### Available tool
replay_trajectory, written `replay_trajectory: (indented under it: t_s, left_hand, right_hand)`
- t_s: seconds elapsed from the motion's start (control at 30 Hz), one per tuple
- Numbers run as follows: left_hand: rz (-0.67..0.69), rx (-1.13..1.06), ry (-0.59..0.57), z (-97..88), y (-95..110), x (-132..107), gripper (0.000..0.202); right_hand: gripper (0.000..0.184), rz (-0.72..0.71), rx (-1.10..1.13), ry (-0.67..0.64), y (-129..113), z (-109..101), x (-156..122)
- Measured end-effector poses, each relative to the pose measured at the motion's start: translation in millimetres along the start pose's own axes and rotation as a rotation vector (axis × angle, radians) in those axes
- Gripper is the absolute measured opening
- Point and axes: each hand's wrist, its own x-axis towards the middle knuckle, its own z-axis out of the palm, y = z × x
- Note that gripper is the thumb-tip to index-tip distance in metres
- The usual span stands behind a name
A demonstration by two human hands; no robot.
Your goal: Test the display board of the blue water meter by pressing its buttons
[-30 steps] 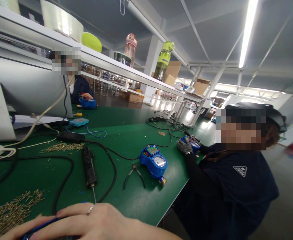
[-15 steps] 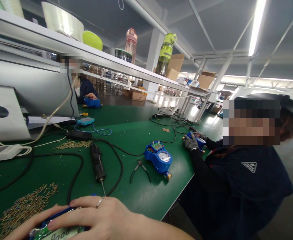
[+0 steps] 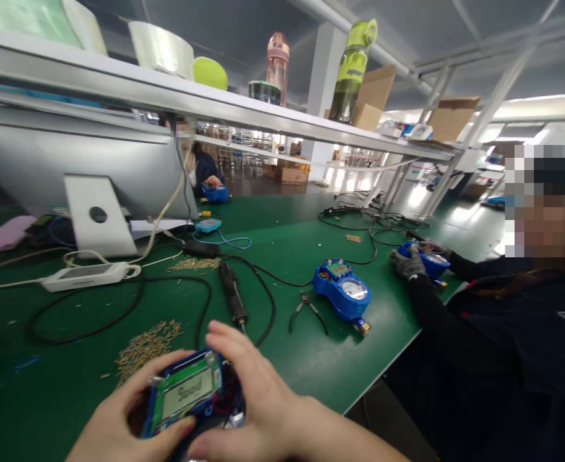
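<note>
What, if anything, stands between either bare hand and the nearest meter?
Nothing visible: the left hand holds the meter, and the right hand curves around its other side, though its grip is unclear. The screws lie beyond, not in between.

A pink bottle (image 3: 277, 67) and a green bottle (image 3: 351, 74) stand on the white shelf (image 3: 244, 105), an open cardboard box (image 3: 377, 90) beside the green one. Below, a grey monitor (image 3: 140, 170) shows its back, with a white plastic box (image 3: 86, 276) lying near its stand (image 3: 112, 236).
</note>
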Motion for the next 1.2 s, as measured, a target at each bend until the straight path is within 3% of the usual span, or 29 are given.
replay_trajectory:
  t_s: [0.03,0.1,0.3,0.57,0.8,0.97,1.07,1.2]
  left_hand:
    - [-0.01,-0.032,-0.021,-1.7,4.4,-1.2,0.06]
    - [-0.022,-0.068,-0.066,-3.2,13.1,-2.0,0.058]
    - [-0.002,-0.113,-0.198,-6.7,15.4,1.1,0.061]
    - [0.028,-0.05,-0.256,-10.6,10.0,1.3,0.066]
    - [0.069,0.008,-0.265,-13.1,6.4,0.5,0.062]
    - [0.09,-0.025,-0.291,-10.9,9.7,0.1,0.061]
    - [0.101,-0.03,-0.297,-9.6,12.3,0.3,0.06]
    - [0.098,-0.03,-0.3,-8.9,14.2,0.6,0.06]
  right_hand:
    - [0.102,0.084,0.019,-0.005,-0.3,3.2,-2.5]
    - [0.11,0.218,0.039,0.0,-0.5,10.6,-6.0]
    - [0.1,0.295,0.079,0.08,-1.4,22.7,-2.6]
    - [0.071,0.216,-0.121,0.062,4.0,19.7,5.4]
    - [0.076,0.168,-0.046,-0.015,-0.7,3.0,-0.2]
    - [0.027,-0.073,-0.116,0.022,-6.3,-15.8,-4.8]
    - [0.021,-0.211,-0.216,0.02,-4.6,-17.1,-4.6]
    - [0.019,-0.266,-0.212,0.024,-0.2,-15.5,-4.2]
